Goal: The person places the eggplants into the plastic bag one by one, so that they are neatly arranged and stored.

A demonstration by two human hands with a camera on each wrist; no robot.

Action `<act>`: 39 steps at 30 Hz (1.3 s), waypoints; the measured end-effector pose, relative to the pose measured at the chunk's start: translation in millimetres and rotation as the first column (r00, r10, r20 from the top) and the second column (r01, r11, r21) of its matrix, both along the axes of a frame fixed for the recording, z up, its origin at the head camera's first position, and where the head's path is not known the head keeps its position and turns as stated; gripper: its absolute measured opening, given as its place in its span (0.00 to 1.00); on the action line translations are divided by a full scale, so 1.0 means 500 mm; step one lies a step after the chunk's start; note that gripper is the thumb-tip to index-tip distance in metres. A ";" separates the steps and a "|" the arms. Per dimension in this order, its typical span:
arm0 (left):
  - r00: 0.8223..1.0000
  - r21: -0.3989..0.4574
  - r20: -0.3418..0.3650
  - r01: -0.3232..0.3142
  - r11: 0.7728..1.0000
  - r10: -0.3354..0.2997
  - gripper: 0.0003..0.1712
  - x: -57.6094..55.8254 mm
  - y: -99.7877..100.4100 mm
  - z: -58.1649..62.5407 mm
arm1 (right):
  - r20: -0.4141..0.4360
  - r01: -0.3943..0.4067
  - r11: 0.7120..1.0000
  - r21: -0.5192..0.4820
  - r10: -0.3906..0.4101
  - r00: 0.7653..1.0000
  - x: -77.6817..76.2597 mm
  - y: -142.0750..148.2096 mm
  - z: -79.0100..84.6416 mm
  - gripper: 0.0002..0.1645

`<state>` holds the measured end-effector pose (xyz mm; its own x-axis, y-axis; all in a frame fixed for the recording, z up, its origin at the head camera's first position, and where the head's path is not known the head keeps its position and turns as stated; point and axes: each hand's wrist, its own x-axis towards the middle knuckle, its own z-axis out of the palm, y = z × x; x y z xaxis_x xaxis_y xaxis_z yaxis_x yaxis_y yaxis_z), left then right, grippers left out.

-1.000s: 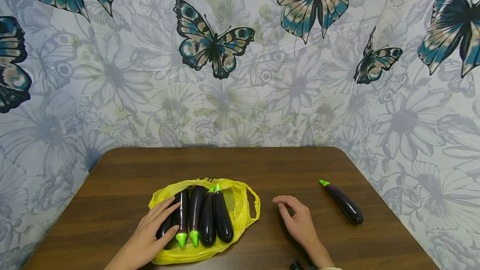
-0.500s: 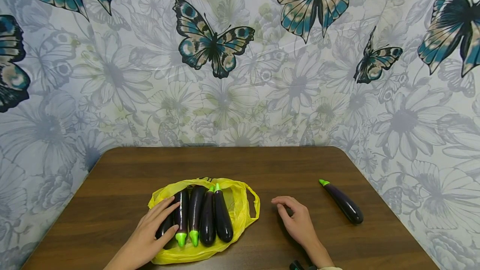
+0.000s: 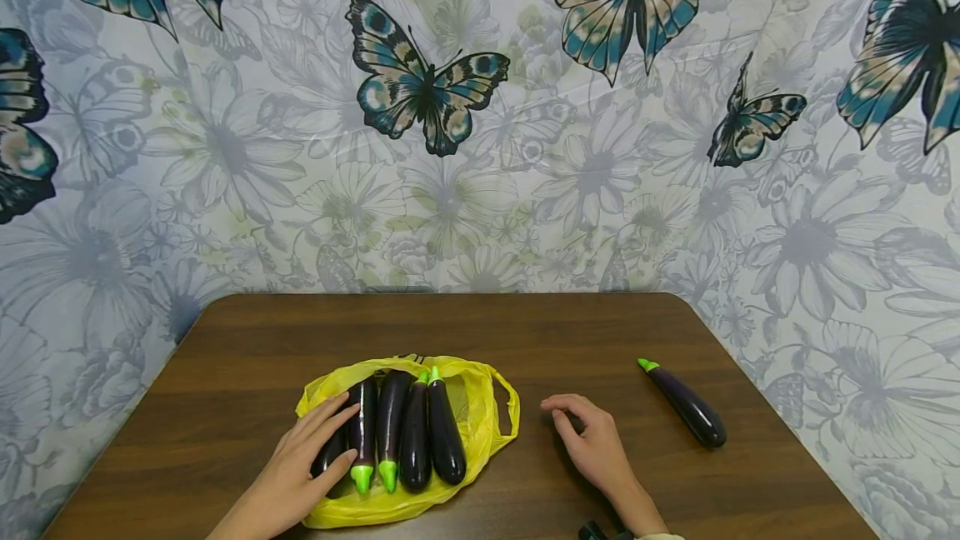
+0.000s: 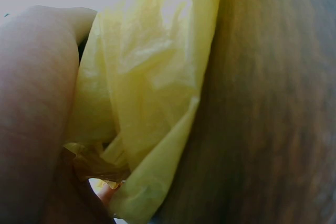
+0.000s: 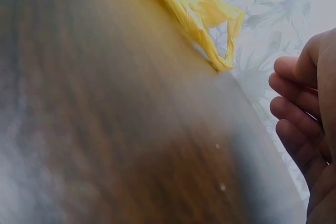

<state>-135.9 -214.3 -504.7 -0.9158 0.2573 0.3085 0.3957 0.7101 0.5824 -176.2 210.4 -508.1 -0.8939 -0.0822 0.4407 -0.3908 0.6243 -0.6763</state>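
Observation:
Several glossy dark eggplants (image 3: 416, 437) with bright green stem ends lie side by side in a spread yellow plastic bag (image 3: 367, 511). Over the leftmost eggplant (image 3: 328, 450) rests my left hand (image 3: 303, 457), fingers extended to the neighbouring eggplant, partly hiding the one beneath. In the left wrist view the bag's crinkled side (image 4: 152, 72) stands next to that hand. To the right of the bag, my right hand (image 3: 592, 444) holds nothing, fingers loosely bent, as the right wrist view also shows. A single eggplant (image 3: 686, 407) lies farther right, apart from that hand.
The brown wooden table (image 3: 525, 327) has rounded far corners and ends at a wall covering (image 3: 465, 215) printed with butterflies and flowers. A loop handle of the bag (image 3: 513, 419) points toward the right hand. A dark strap (image 3: 592, 532) shows at the right wrist.
My right hand has shifted very slightly left. The left hand, the bag and the eggplants stay as they were.

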 end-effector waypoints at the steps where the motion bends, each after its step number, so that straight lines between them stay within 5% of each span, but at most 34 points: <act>1: 1.000 0.000 -0.001 0.000 1.000 0.000 0.33 0.000 0.000 0.000 | 0.002 -0.001 1.000 0.001 0.001 1.000 0.000 0.000 0.000 0.14; 39: 1.000 -0.001 0.003 -0.001 1.000 0.001 0.33 0.000 0.002 0.002 | 0.045 -0.027 1.000 0.010 0.026 0.999 -0.002 -0.001 0.000 0.14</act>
<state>-136.1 -213.5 -503.6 -0.9171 0.2564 0.3053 0.3929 0.7114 0.5828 -177.4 209.8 -508.2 -0.9100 -0.1107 0.3995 -0.3771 0.6212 -0.6869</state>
